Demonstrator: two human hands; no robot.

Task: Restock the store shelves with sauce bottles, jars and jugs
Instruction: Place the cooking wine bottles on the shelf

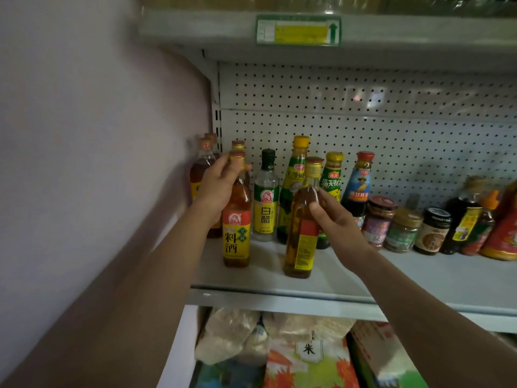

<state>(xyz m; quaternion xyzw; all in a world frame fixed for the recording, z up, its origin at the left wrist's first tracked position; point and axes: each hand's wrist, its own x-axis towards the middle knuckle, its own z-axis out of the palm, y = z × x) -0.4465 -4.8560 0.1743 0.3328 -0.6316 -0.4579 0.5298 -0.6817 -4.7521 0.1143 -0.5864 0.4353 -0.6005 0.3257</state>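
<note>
My left hand (216,189) grips the neck of an amber cooking-wine bottle (236,233) with a yellow and red label, which stands on the grey shelf (419,278) near its left end. My right hand (334,219) grips the shoulder of a second amber bottle (300,239) with its label turned sideways, standing a little nearer the shelf's front edge. Behind them stand more amber bottles (200,169), a clear white-vinegar bottle (265,200) and dark sauce bottles (356,186).
Small jars (404,231) and dark bottles (463,217) line the back right of the shelf. A perforated back panel (363,107) rises behind, with another shelf (307,29) above. A pale wall (98,135) closes the left. Rice bags (307,354) lie below.
</note>
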